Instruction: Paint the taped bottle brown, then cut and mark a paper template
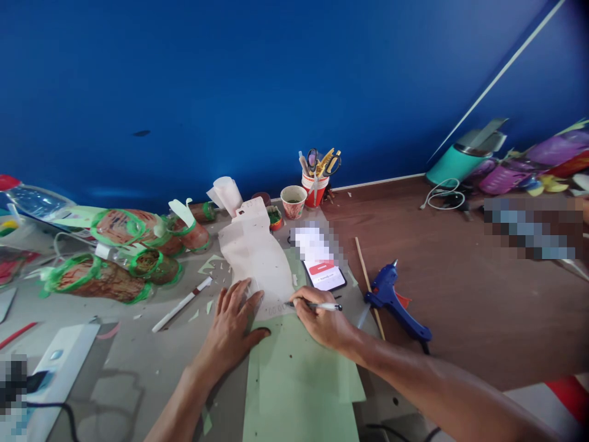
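A wavy strip of translucent white paper (260, 258) lies over a pale green sheet (299, 374), and faint marks show near its lower edge. My left hand (232, 322) rests flat with spread fingers on the paper's lower left corner. In my right hand (317, 316) is a pen (329, 306), its tip touching the paper's lower right edge. Just above that hand sits a smartphone (329, 281) with a lit screen, partly blurred out. A white marker (181, 305) lies to the left of my left hand.
Right of the phone lie a wooden stick (363, 264) and a blue glue gun (398, 304). A red cup (315, 190) with scissors and a paper cup (293, 202) stand by the wall. Several painted bottle pieces (103, 279) lie left among paper scraps. A turquoise container (453, 164) lies at the back right.
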